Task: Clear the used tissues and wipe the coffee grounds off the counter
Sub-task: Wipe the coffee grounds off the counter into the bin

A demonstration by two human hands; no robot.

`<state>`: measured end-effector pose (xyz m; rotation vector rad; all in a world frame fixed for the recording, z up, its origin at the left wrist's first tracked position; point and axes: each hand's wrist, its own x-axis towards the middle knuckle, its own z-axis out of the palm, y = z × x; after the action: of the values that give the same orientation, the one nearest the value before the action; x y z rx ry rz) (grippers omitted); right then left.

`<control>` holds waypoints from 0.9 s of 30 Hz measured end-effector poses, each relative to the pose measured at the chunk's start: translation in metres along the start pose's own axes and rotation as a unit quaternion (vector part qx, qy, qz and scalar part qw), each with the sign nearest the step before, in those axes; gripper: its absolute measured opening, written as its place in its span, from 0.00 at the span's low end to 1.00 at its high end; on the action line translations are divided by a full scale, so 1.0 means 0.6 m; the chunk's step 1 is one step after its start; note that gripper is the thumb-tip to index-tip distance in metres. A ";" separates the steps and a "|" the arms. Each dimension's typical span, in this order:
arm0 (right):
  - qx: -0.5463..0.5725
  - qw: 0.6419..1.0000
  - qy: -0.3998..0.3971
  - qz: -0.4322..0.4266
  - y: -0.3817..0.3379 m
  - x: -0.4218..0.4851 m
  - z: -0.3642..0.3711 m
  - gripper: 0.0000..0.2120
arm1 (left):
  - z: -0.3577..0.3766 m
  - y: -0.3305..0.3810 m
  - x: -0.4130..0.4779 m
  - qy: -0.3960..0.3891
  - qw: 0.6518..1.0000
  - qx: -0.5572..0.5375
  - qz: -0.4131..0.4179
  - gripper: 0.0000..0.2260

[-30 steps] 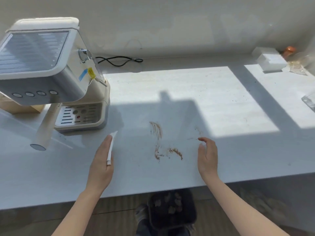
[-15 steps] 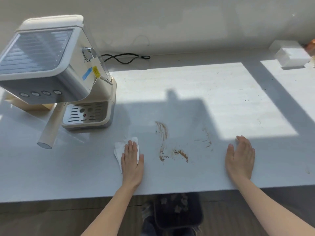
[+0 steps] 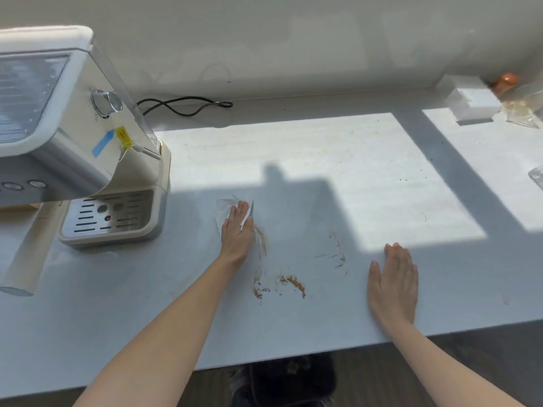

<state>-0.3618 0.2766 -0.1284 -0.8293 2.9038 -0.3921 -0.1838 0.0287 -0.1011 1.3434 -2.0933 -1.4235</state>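
Note:
A white tissue [image 3: 224, 208] lies flat on the pale counter [image 3: 293, 160], pressed down by my left hand [image 3: 237, 230] with straight fingers. Its right edge touches the top of a brown smear of coffee grounds [image 3: 261, 240]. More grounds [image 3: 292, 283] lie in a streak nearer the front edge, and a fainter smear [image 3: 338, 251] sits to the right. My right hand [image 3: 393, 282] rests flat and open on the counter near the front edge, right of the grounds.
A cream coffee machine [image 3: 73, 136] with a drip tray [image 3: 111, 217] stands at the left, its black cord [image 3: 185, 105] along the back wall. A white box [image 3: 473, 104] and clear plastic bags [image 3: 526, 113] sit at the back right. A dark bin [image 3: 291, 380] stands under the counter.
My left hand slid the tissue away from me and to the right, up to the top of the main smear. My right hand stayed flat on the counter.

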 end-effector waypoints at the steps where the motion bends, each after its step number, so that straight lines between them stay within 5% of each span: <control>1: -0.002 1.000 -0.002 0.000 0.000 0.000 0.000 0.25 | -0.001 0.001 0.011 -0.022 0.999 0.021 0.017 0.20; 9: 0.014 1.000 0.007 0.004 0.000 0.001 0.000 0.24 | -0.020 -0.045 0.007 -0.216 0.934 0.200 0.204 0.20; 16: 0.017 1.000 0.007 0.000 -0.007 -0.001 -0.011 0.24 | -0.004 -0.050 -0.073 -0.270 0.913 0.210 0.223 0.21; 22: 0.032 1.000 0.000 0.000 -0.010 -0.003 -0.017 0.24 | 0.037 -0.047 -0.152 -0.218 0.945 0.170 0.175 0.22; 27: 0.035 0.999 -0.005 0.003 -0.010 -0.005 -0.020 0.25 | 0.106 -0.021 -0.196 -0.101 0.987 0.097 0.077 0.23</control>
<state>-0.3583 0.2757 -0.1149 -0.8100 2.8647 -0.4835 -0.1565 0.1596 -0.1120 1.1126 -2.4617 -1.3718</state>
